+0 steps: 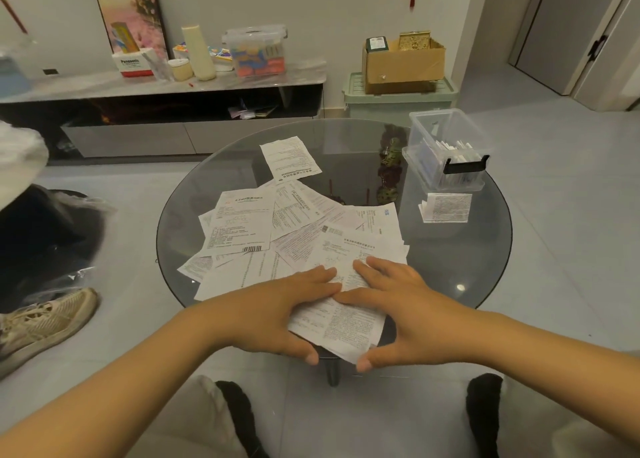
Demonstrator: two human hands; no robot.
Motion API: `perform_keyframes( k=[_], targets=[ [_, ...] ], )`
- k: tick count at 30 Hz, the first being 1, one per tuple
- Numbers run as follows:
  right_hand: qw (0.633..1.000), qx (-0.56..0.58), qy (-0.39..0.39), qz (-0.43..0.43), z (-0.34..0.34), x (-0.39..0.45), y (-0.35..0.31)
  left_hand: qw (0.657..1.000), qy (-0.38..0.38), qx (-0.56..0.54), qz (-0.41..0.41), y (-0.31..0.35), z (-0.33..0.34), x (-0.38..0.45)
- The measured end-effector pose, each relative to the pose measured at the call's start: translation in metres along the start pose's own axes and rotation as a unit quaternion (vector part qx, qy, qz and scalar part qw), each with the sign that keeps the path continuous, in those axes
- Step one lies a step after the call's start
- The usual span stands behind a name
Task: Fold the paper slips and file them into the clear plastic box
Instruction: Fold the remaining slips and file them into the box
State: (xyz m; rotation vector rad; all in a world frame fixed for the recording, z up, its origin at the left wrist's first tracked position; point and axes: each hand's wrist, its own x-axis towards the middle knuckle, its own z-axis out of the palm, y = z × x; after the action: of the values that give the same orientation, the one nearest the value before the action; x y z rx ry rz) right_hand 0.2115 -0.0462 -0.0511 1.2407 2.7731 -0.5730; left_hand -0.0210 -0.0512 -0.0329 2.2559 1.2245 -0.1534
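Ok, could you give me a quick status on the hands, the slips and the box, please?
Left hand and right hand flat on nearest slip, fingers straight. Loose pile unfolded. Clear box open, far right, some slips in. Nothing in the way.

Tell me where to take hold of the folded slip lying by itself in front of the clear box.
Pinch the folded slip at its left edge, where the layered corners splay a little off the glass table. Come in with the right hand from the near side; the clear plastic box blocks the far side, and the slip otherwise lies flat.
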Motion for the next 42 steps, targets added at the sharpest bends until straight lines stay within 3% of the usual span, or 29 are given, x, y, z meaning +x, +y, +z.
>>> perform_keyframes(
  k=[13, 16, 21, 26, 32, 38, 42],
  targets=[
    [0.998, 0.06, 0.015, 0.009, -0.009, 0.003, -0.001, 0.995, 0.055, -0.079, -0.019, -0.005, -0.01, -0.004],
    [0.996, 0.085, 0.031, 0.015, -0.011, 0.006, 0.005, 0.985, 0.131, -0.101, -0.047, -0.003, -0.012, 0.001],
    [0.966, 0.188, 0.154, 0.088, -0.013, 0.006, 0.004, 0.945, 0.273, -0.167, -0.072, 0.001, -0.011, 0.014],
    [0.945, 0.19, 0.204, 0.169, -0.014, 0.012, 0.009, 0.953, 0.255, -0.132, -0.102, 0.008, -0.006, 0.027],
    [0.929, 0.182, 0.245, 0.208, -0.015, 0.017, 0.015, 0.938, 0.286, -0.178, -0.079, 0.01, -0.004, 0.037],
    [0.934, 0.088, 0.235, 0.254, -0.014, 0.018, 0.023, 0.953, 0.275, -0.082, -0.101, 0.004, 0.002, 0.052],
    [0.935, 0.11, 0.226, 0.251, -0.014, 0.018, 0.025, 0.946, 0.284, -0.077, -0.136, 0.003, 0.002, 0.06]
  ],
)
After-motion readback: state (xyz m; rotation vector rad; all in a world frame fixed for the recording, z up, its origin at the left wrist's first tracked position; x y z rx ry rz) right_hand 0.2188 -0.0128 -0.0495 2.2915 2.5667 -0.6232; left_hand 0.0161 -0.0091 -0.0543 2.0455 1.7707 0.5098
